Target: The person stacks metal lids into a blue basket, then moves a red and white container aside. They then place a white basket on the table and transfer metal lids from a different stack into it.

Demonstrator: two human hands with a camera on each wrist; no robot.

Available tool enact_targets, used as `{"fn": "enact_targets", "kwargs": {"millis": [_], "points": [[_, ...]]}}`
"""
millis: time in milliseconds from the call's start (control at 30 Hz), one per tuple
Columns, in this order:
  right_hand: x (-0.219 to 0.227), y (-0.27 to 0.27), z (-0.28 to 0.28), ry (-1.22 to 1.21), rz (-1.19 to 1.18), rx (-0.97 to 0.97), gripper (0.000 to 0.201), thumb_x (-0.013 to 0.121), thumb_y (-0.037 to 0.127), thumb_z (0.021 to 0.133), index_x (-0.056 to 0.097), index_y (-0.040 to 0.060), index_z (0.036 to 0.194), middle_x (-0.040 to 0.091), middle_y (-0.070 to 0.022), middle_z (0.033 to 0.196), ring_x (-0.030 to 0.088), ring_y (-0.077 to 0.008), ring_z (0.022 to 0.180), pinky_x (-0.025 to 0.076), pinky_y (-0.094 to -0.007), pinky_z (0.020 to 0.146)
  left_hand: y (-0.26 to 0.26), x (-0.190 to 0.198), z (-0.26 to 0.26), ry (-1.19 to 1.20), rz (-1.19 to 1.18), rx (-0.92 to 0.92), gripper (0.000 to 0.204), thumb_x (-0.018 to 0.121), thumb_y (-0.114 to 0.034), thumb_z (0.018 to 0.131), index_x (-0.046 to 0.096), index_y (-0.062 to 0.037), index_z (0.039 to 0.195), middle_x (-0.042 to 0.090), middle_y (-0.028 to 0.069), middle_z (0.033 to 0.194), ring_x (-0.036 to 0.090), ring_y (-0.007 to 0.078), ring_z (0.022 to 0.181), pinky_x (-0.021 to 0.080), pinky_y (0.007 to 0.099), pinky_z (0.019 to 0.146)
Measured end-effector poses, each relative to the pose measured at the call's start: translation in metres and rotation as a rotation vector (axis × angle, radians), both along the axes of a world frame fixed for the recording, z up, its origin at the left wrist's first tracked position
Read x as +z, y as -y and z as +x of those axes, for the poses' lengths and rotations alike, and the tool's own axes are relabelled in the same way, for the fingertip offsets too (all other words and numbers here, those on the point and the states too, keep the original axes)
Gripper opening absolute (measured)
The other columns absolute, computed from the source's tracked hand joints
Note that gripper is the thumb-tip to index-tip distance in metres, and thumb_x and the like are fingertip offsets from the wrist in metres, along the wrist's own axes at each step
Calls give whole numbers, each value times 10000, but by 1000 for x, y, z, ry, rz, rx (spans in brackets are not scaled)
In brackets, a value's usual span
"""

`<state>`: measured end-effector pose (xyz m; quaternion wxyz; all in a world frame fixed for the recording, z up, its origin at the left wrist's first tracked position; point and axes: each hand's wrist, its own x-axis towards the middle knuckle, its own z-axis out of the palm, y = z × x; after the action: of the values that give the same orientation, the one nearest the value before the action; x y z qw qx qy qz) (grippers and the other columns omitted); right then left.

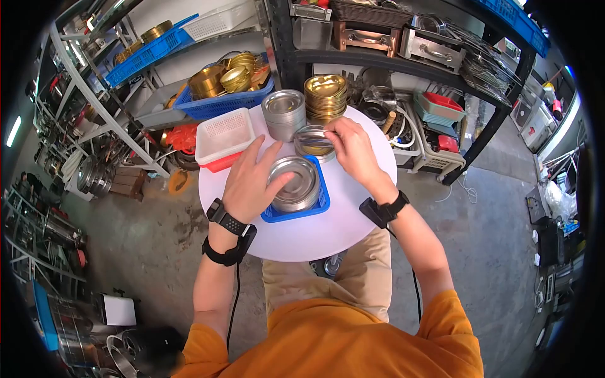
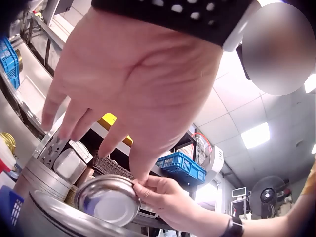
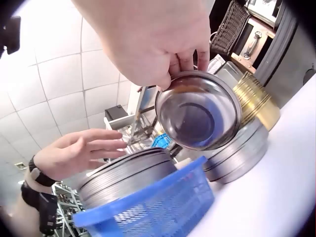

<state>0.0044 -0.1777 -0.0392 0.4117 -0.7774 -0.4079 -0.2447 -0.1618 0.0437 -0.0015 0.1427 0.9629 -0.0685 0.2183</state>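
My right hand (image 1: 354,151) pinches the rim of a shallow round stainless steel dish (image 3: 197,116), tilted with its hollow facing the right wrist camera. In the head view this dish overlaps a short steel stack behind the basket. My left hand (image 1: 251,188) hovers with spread fingers at the left of a stack of steel dishes (image 1: 295,183), holding nothing. That stack sits in a blue plastic basket (image 3: 148,212) near the middle of the round white table (image 1: 302,242). In the left wrist view, the pinched dish (image 2: 111,200) appears beyond my left palm.
At the table's back stand a tall steel dish stack (image 1: 283,116) and a stack of gold heart-shaped bowls (image 1: 326,94). A white basket (image 1: 225,135) over a red one lies at the back left. Loaded shelves (image 1: 403,60) rise behind the table.
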Motion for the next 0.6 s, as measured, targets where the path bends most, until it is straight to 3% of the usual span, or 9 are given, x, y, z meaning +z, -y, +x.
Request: {"fn": "enact_targets", "kwargs": {"millis": [167,233,267,367,433,467,533,567,600], "points": [[30,7,-41,104,123,112,87,719,67,976,719,14,1046,735,-132,1052,695,-354,1032,525,-453,951,16,12,8,207,-35,-101,475,692,-199,1034,607,-52,1477,580,244,1498,607,432,1317,501,477,1094],[31,9,-44,68,157,202,100,714,60,979,726,13,1067,738,-141,1067,696,-354,1039,532,-445,951,18,18,5,131,-142,-155,348,678,-109,1025,670,-12,1359,669,219,1341,663,391,1193,528,448,1011],[29,10,-43,68,159,200,100,714,60,979,726,13,1067,738,-141,1067,696,-354,1039,532,-445,951,18,17,5,130,-141,-157,348,678,-109,1025,670,-12,1359,669,219,1341,663,391,1193,528,448,1011],[16,5,-38,-23,194,263,143,725,90,985,736,20,1109,737,-144,1104,696,-361,1066,540,-431,963,21,13,5,149,-194,-241,225,688,-104,1015,703,18,1203,731,209,1119,710,377,1026,552,417,912],[7,-6,-41,-184,301,154,340,741,222,1025,685,6,1282,712,-169,1201,707,-312,1096,566,-414,957,26,11,1,27,-326,-133,141,705,-86,1005,688,26,1090,737,197,952,726,374,875,561,396,804],[0,-12,-43,-182,302,156,340,741,222,1025,685,6,1282,712,-169,1201,707,-312,1096,566,-414,957,28,7,1,29,-325,-133,141,705,-86,1005,688,26,1090,737,197,952,726,374,875,561,396,804],[-7,-22,-51,-628,382,216,659,715,399,1061,496,4,1541,661,-192,1300,682,-259,1166,590,-398,970,32,-2,3,148,-394,-136,131,720,-76,1001,663,17,1074,722,178,823,716,352,736,537,374,694],[-10,-26,-53,-629,382,216,659,715,399,1061,496,4,1541,661,-192,1300,682,-259,1166,590,-398,970,33,-4,3,148,-394,-135,131,720,-76,1001,663,17,1074,722,178,823,716,352,736,537,374,694],[-4,-29,-60,-843,431,308,776,687,464,1066,376,9,1612,633,-201,1331,668,-254,1192,597,-394,972,36,-6,2,155,-414,-143,140,720,-75,1007,653,15,1091,713,171,807,705,322,702,514,363,663]]}}
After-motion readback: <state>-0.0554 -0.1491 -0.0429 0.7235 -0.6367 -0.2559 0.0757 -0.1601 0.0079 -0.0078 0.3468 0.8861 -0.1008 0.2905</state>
